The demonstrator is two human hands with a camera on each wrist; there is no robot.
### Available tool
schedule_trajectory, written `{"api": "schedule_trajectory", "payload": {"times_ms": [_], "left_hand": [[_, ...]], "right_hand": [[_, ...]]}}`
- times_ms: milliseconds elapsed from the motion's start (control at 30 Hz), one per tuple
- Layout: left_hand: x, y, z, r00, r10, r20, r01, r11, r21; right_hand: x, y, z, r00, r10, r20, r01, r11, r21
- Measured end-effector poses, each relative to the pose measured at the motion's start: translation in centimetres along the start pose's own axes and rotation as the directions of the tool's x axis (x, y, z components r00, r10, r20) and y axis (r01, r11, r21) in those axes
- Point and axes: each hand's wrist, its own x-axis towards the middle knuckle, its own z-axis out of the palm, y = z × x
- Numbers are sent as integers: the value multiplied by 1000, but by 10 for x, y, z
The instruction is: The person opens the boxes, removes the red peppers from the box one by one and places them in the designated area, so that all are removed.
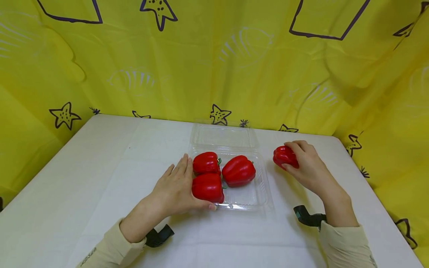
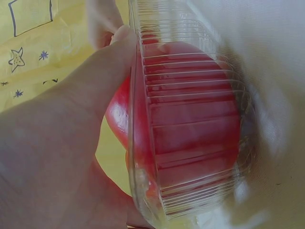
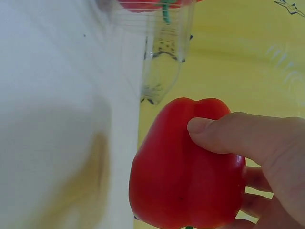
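A clear plastic clamshell container [image 1: 249,193] lies with its lid folded back, holding three red bell peppers: one at the back left [image 1: 205,162], one at the front left [image 1: 207,188] and one on the right [image 1: 238,171]. My left hand [image 1: 175,190] rests against the container's left side and front corner, fingers straight and thumb along the front rim. Through the ribbed wall in the left wrist view, a red pepper [image 2: 195,114] shows. To the right of the container, my right hand [image 1: 310,167] grips another red bell pepper [image 3: 186,167] between thumb and fingers, held above the table.
The open transparent lid [image 1: 224,136] lies flat behind the container. A white cloth covers the table [image 1: 100,208]. Yellow patterned curtain [image 1: 187,67] hangs close along the back and both sides. Each wrist carries a black camera mount [image 1: 308,217].
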Motion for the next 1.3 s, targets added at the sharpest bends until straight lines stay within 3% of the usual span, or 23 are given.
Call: {"api": "schedule_trajectory", "payload": {"times_ms": [233, 533, 1300], "left_hand": [[0, 1, 0, 1000, -8, 6, 8, 1000, -6], [0, 1, 0, 1000, -9, 4, 9, 1000, -11], [1, 1, -1, 1000, -17, 15, 17, 1000, -12]], "right_hand": [[0, 9, 8, 998, 34, 56, -35, 999, 3], [0, 14, 16, 994, 24, 104, -24, 1000, -6], [3, 19, 20, 996, -27, 85, 30, 999, -31]]}}
